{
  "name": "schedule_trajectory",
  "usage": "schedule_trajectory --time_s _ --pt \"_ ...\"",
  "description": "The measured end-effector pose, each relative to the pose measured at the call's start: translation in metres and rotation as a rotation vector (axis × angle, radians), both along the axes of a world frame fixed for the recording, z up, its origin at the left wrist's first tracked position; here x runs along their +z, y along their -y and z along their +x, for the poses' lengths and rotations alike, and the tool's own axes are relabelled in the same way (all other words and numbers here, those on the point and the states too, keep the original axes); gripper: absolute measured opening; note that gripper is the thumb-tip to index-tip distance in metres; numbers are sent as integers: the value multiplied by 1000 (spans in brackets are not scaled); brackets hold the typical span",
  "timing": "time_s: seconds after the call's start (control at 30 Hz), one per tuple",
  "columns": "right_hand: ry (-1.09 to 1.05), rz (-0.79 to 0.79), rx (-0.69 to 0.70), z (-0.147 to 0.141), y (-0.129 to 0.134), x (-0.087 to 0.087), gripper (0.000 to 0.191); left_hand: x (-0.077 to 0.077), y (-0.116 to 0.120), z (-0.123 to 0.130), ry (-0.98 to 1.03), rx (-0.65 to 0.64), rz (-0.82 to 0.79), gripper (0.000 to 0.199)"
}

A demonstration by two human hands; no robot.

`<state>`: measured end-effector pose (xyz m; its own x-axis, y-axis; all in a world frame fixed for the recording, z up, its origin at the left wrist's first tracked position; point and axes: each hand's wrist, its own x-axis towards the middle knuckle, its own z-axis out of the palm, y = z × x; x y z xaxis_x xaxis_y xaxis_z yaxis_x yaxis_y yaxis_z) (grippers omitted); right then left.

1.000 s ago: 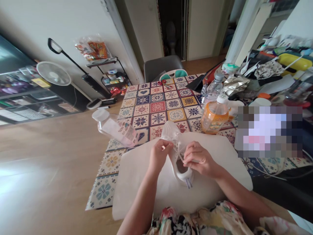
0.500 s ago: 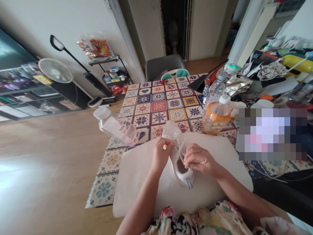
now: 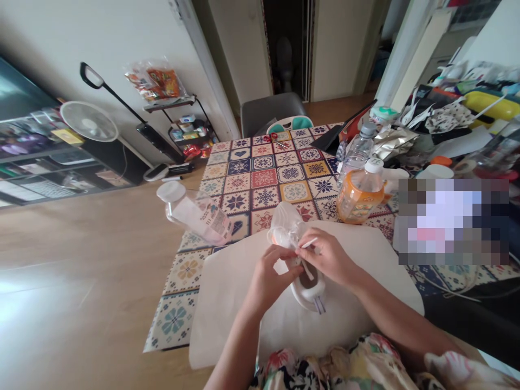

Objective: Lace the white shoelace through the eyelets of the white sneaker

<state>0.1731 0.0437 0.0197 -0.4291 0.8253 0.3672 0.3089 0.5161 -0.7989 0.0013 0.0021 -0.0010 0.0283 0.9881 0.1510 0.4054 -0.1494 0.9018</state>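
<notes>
A white shoe point(image 3: 285, 218) lies on a white sheet point(image 3: 227, 292), its toe pointing away from me and its opening towards me. Over the left side of the shoe, my left hand point(image 3: 273, 270) pinches a white lace near the tongue. My right hand point(image 3: 325, 253) is closed on the lace from the right, and a white lace end sticks out by its fingers. The fingertips of both hands meet above the laces. Part of the lacing is hidden by the fingers.
A clear jar point(image 3: 199, 214) lies tilted at the left table edge. An orange-labelled bottle point(image 3: 359, 194) and a clear bottle point(image 3: 359, 149) stand to the right, beside piled items. Red-handled scissors point(image 3: 274, 138) rest at the far end of the patterned tablecloth point(image 3: 264, 177).
My hands have come together over the laces. My left hand has moved down and right, and my right hand slightly up and left. The lace loops look drawn in.
</notes>
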Motion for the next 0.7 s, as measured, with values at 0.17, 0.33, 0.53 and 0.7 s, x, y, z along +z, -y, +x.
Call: schedule_trajectory --time_s 0.17,0.33,0.53,0.7 --pt "-110 161 623 13 41 36 26 -3 2 5 31 30 70 8" --pt "172 82 405 27 42 30 16 -3 3 10 39 48 76 10" --pt "196 73 133 25 8 -8 23 0 -1 16 96 -11 53 7" --pt "154 140 151 18 6 -20 17 0 -2 16 93 -51 60 12"
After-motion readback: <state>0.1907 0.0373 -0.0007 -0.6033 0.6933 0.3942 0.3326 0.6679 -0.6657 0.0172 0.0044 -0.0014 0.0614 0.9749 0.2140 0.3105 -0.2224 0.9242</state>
